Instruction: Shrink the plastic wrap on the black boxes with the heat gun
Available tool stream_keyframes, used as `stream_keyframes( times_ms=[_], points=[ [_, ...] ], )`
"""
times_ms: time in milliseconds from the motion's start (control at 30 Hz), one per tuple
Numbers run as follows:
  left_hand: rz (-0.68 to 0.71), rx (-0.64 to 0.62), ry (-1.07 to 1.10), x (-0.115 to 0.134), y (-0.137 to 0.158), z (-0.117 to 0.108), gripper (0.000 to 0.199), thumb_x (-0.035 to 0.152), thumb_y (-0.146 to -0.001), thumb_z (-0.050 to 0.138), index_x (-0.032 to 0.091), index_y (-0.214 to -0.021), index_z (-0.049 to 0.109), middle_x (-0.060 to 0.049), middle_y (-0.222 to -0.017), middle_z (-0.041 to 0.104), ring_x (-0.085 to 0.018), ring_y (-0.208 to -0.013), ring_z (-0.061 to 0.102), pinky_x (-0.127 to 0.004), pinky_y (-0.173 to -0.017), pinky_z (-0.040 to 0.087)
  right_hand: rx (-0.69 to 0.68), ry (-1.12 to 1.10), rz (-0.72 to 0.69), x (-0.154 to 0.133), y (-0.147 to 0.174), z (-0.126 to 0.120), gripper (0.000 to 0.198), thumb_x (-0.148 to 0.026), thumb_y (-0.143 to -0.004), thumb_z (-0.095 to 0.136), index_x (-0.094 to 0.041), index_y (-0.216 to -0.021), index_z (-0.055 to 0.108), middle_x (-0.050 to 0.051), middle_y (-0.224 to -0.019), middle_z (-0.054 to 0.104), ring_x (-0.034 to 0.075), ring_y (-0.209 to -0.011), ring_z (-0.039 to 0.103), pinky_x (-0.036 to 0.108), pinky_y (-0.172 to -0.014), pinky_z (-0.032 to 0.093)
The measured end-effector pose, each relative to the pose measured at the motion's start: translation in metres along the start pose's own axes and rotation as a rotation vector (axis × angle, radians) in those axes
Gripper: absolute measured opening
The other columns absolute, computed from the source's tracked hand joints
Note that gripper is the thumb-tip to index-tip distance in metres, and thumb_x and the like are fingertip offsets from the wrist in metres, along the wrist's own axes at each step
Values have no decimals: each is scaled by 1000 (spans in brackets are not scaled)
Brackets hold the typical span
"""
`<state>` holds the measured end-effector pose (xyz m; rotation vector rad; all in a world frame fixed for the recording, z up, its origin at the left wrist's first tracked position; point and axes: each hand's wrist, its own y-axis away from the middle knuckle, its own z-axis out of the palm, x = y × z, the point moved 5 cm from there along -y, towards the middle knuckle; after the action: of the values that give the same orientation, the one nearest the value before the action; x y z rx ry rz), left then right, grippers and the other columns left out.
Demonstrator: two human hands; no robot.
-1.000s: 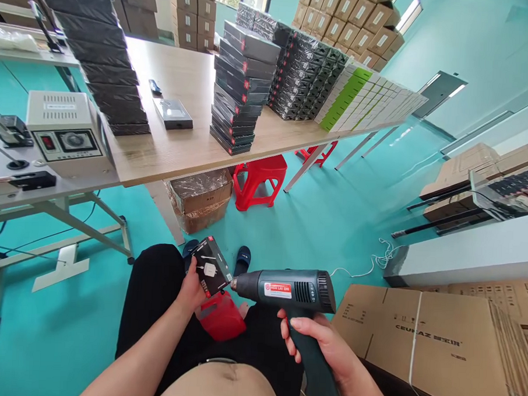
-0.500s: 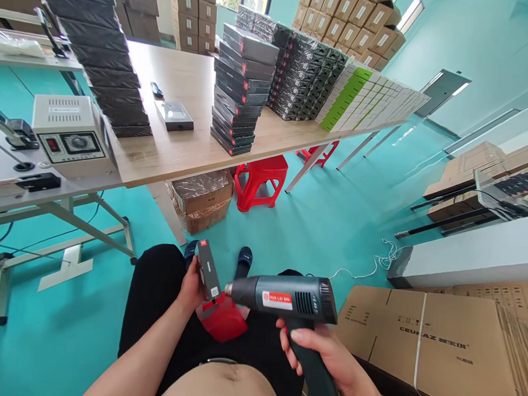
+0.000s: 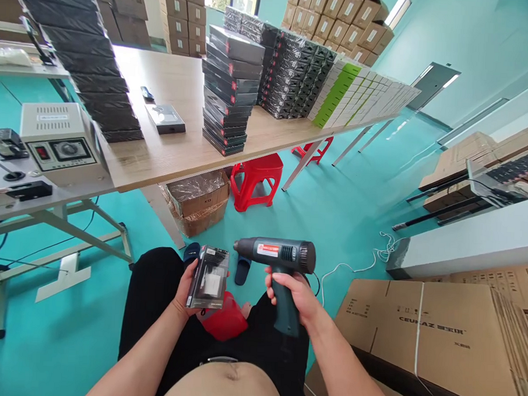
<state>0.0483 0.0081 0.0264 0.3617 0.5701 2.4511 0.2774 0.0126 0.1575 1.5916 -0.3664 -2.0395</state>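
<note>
Above black trousers, the left hand clamps a flat, glossy black box by its sides, printed face up. The right hand wraps the handle of a dark green heat gun, its tapered nozzle pointing left, near the box. Beyond, a brown carton holds crinkled clear plastic (what lies beneath is hidden). Further off, a wood-grain table bears stacked black boxes.

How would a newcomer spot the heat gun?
From the wooden table, go to the nearer red stool. Below it in the picture, the right hand holds the dark heat gun. Its pistol shape and red label set it apart from the flat box in the left hand.
</note>
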Motion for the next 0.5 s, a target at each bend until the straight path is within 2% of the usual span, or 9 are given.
stream_keyframes(
  times_ms=[67, 167, 233, 300, 433, 500],
  points=[
    [36, 73, 2, 5, -2, -9, 54, 52, -84, 50, 11, -119, 59, -17, -97, 71, -33, -94, 67, -48, -83, 52, -153, 60, 40, -4, 2, 18, 32, -33, -76, 66, -14, -102, 65, 5, -80, 66, 13, -62, 61, 24, -53, 48],
    [109, 137, 8, 12, -6, -21, 46, 45, -85, 51, 11, -114, 61, -14, -90, 73, -31, -90, 69, -46, -82, 53, -435, 255, 181, -4, 17, 36, 29, -30, -72, 70, -12, -96, 67, 5, -75, 66, 13, -57, 59, 25, -51, 47],
    [112, 129, 2, 12, -8, -24, 45, 43, -85, 52, 10, -114, 62, -14, -90, 73, -31, -90, 69, -45, -82, 54, -511, 346, 202, -6, 22, 40, 26, -29, -71, 72, -11, -90, 69, 5, -72, 66, 13, -55, 58, 25, -52, 46],
    [92, 145, -13, 11, -10, -27, 44, 40, -84, 53, 9, -113, 62, -14, -89, 73, -32, -88, 69, -46, -81, 54, -428, 321, 144, -11, 15, 37, 26, -30, -72, 70, -12, -89, 69, 4, -72, 66, 13, -56, 59, 25, -52, 47],
    [64, 176, -28, 9, -9, -26, 48, 40, -83, 54, 7, -117, 61, -16, -95, 72, -32, -88, 69, -47, -79, 54, -103, 201, 32, -18, -6, 19, 32, -32, -75, 65, -14, -100, 64, 3, -77, 65, 13, -60, 60, 25, -52, 48],
    [66, 185, -6, 10, -7, -25, 49, 41, -83, 53, 8, -119, 60, -17, -100, 72, -32, -91, 68, -48, -80, 54, -81, 272, 72, -15, -5, 10, 30, -31, -74, 65, -13, -98, 64, 3, -74, 65, 13, -58, 60, 25, -51, 48]
  ],
)
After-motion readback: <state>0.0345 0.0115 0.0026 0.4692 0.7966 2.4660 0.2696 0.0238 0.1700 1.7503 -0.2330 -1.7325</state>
